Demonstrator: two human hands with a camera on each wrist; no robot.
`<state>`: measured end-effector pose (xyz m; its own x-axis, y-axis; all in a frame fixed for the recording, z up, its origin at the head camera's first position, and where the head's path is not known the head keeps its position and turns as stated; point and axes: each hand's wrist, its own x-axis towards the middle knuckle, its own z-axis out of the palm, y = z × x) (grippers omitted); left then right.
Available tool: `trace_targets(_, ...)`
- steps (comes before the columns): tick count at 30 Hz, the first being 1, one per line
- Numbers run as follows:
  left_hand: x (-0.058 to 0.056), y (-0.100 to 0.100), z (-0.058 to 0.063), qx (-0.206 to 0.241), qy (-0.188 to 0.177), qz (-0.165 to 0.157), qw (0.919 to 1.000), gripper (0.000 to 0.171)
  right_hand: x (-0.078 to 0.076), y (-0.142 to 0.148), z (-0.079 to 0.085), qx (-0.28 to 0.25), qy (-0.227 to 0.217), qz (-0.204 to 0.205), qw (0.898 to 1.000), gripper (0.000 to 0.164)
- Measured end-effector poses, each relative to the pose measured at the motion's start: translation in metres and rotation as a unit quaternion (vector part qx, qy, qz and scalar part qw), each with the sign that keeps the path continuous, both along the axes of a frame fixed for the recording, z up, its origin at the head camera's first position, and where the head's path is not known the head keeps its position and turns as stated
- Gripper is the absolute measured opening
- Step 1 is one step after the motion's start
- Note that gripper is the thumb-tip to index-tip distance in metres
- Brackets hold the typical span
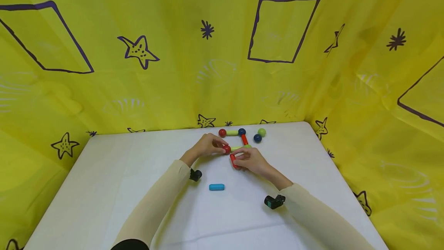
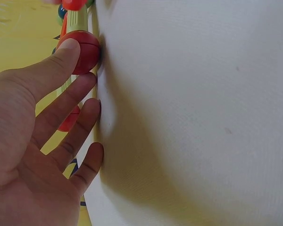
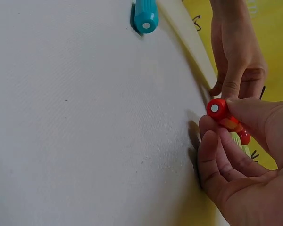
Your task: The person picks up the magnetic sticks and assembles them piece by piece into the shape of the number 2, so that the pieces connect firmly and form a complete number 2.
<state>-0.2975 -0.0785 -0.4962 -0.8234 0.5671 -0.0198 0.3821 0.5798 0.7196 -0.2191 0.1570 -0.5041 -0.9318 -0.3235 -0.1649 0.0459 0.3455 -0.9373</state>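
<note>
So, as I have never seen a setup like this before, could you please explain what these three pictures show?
There is no robot here, just a person's two bare hands working over a white table. The wide picture comes from a camera on the person's head, looking forward and down. The other two come from small black wrist cameras, each looking at its own hand's work.

The left hand holds a red ball, which seems to belong to a joined chain of rods and balls. The right hand pinches a red rod close by. To the right of the chain lie a dark blue ball and a green ball. Nearer the person, a light blue rod lies by itself.
</note>
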Motion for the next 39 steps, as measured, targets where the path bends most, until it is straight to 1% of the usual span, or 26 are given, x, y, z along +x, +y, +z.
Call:
trace_targets(7,0.001,0.0,0.002,0.0,0.002,-0.003,1.0,0.026,-0.006,-0.012,0.003,0.016,-0.013,-0.017,1.0,0.03)
trace_targets(14,0.002,0.0,0.002,0.007,0.002,-0.006,1.0,0.025,-0.011,-0.017,0.005,0.025,-0.027,-0.028,0.999,0.029)
trace_targets(21,0.003,0.0,0.004,0.003,0.01,-0.008,0.9999,0.025,-0.01,-0.021,0.008,0.029,-0.023,-0.022,0.999,0.028)
trace_targets(25,0.002,0.0,0.003,0.002,0.013,-0.01,0.9999,0.025,-0.009,-0.024,0.009,0.035,-0.017,-0.03,0.999,0.027)
trace_targets(33,0.002,0.0,0.002,0.005,0.018,-0.012,0.9998,0.025,-0.005,-0.03,0.007,0.047,0.01,-0.056,0.997,0.026)
trace_targets(39,0.002,0.0,0.001,0.005,0.017,-0.009,0.9998,0.025,-0.004,-0.031,0.007,0.054,0.012,-0.058,0.997,0.026)
